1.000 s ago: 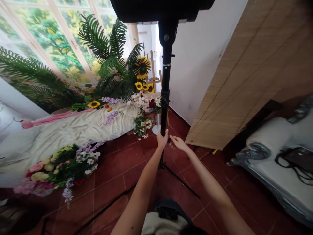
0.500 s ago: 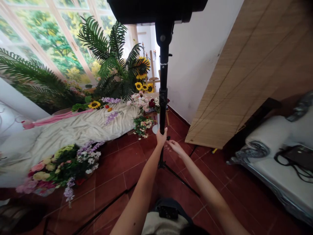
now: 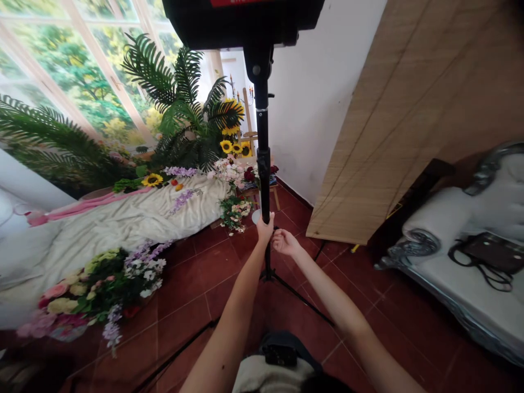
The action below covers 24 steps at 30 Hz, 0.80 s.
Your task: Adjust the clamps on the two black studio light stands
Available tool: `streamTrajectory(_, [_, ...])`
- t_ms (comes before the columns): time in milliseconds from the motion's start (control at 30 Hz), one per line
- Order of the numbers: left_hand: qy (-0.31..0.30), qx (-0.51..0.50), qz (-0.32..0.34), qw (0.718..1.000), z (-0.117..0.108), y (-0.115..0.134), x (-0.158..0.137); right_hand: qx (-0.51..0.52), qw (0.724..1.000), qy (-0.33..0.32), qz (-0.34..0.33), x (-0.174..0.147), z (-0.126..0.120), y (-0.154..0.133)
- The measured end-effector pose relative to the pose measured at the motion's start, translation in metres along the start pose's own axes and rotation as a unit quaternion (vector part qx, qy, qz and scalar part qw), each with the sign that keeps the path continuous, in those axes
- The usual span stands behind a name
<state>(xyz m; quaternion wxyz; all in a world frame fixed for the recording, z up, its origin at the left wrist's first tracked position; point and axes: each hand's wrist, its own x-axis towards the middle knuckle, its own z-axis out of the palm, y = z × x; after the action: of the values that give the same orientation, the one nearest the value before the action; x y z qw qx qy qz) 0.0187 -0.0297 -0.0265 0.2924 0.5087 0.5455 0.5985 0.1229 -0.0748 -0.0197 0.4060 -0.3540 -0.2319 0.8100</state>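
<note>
My left hand is wrapped around the black pole of a light stand. Just right of the pole, my right hand has its fingers curled in at a small dark knob on the stand, mostly covered by the fingertips. On top of the upright stand sits a big black studio light, cut off by the upper edge of the view. The stand's thin legs spread over the floor below my hands.
Left lie a cream-draped platform and a flower arrangement. Palm fronds and sunflowers stand behind, before a window scene. A bamboo blind leans at right, beside a white sofa bearing a dark bag.
My right hand's fingers have gone from partly stretched to curled at the knob. The light and pole appear shifted left and lower in view; my left hand keeps its hold.
</note>
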Motion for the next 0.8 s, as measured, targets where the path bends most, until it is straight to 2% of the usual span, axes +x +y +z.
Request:
streamTrajectory(100, [-0.003,-0.011,0.004,1.0,0.0,0.003,-0.001,-0.019,1.0,0.006,0.017,-0.004,-0.003,0.003])
streamTrajectory(167, [-0.009,-0.022,0.003,1.0,0.0,0.005,-0.002,-0.112,0.993,0.046,0.003,-0.008,-0.005,0.005])
streamTrajectory(200, [-0.012,-0.027,0.001,1.0,0.0,0.006,-0.002,-0.179,0.98,0.077,-0.025,-0.01,-0.005,0.005])
streamTrajectory(233, [-0.015,-0.031,-0.001,0.999,0.0,0.006,-0.002,-0.258,0.958,0.11,-0.067,-0.012,-0.006,0.005])
streamTrajectory(267, [-0.016,-0.033,-0.001,0.999,0.0,0.006,-0.002,-0.342,0.922,0.139,-0.115,-0.014,-0.006,0.004])
streamTrajectory(333, [-0.015,-0.034,0.0,0.999,0.0,0.005,-0.002,-0.498,0.825,0.174,-0.204,-0.018,-0.005,-0.001])
streamTrajectory(400, [-0.014,-0.033,0.002,0.999,0.001,0.004,-0.001,-0.604,0.735,0.179,-0.251,-0.02,-0.002,-0.007])
streamTrajectory(467, [-0.015,-0.027,0.002,1.0,0.0,0.004,-0.001,-0.666,0.676,0.181,-0.259,-0.02,0.002,-0.013])
streamTrajectory(533, [-0.012,-0.022,0.002,1.0,0.0,0.004,0.0,-0.7,0.641,0.181,-0.258,-0.018,0.004,-0.018])
streamTrajectory(600, [-0.009,-0.019,0.001,1.0,0.0,0.004,0.001,-0.711,0.63,0.177,-0.258,-0.014,0.004,-0.019])
streamTrajectory(667, [-0.007,-0.021,-0.004,1.0,0.0,0.003,0.001,-0.696,0.645,0.177,-0.261,-0.008,0.001,-0.018])
streamTrajectory(733, [-0.008,-0.022,-0.015,1.0,0.001,0.001,0.002,-0.656,0.686,0.177,-0.26,-0.001,-0.002,-0.015])
streamTrajectory(800, [-0.01,-0.02,-0.026,0.999,0.001,-0.002,0.002,-0.582,0.761,0.171,-0.23,0.007,-0.004,-0.011])
